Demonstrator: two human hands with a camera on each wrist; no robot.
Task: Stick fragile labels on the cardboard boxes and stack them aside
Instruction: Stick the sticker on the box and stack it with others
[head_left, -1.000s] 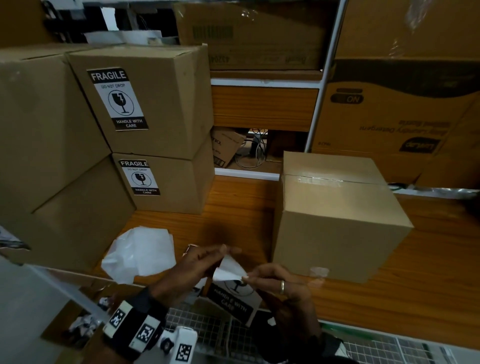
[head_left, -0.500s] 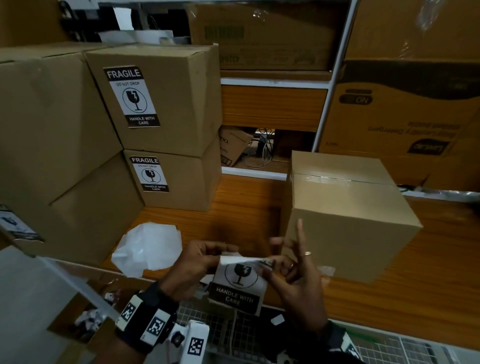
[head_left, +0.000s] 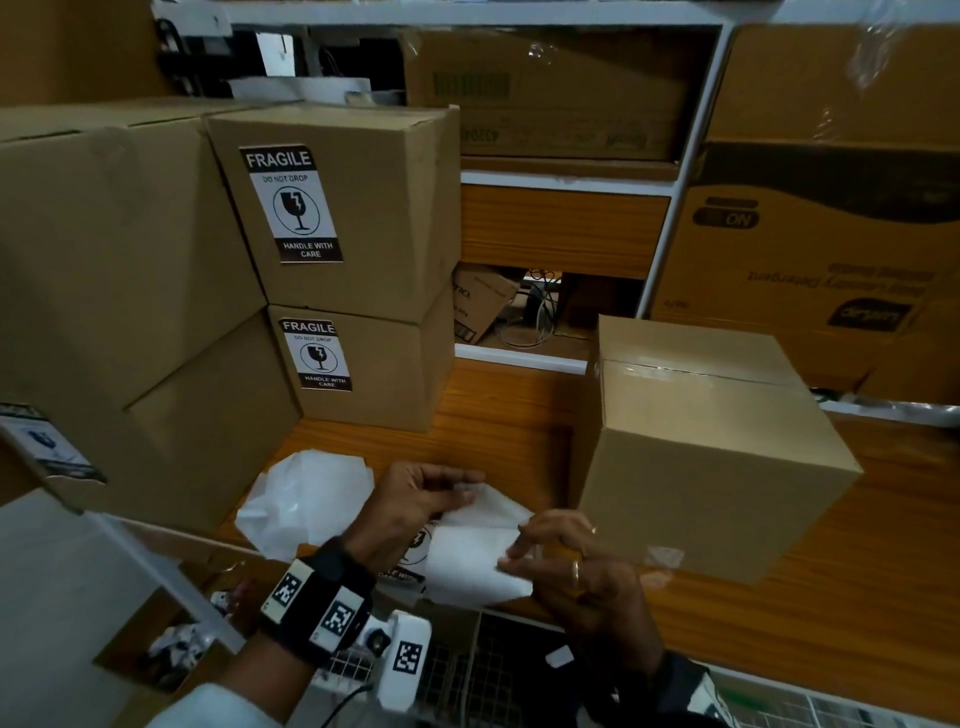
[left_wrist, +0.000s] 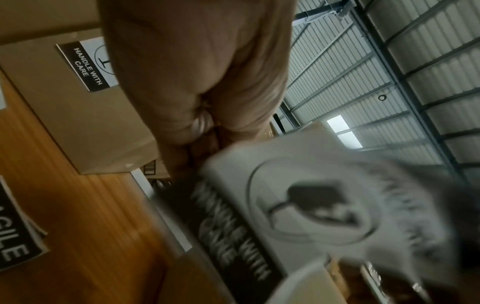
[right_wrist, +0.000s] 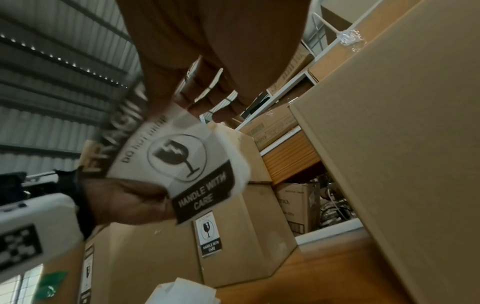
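Both hands' grip (head_left: 488, 525) pinches the fragile label (head_left: 475, 564), beside the unlabeled box (head_left: 711, 467).

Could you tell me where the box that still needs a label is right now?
In the head view the unlabelled box sits on the wooden table at right, just beyond the right hand, apart from the labelled stack at left.

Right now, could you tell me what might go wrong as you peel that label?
Both hands, the left hand and the right hand, pinch the limp fragile label in mid-air, so it might fold and stick to itself. The plain box is not held, so pressing may push it back.
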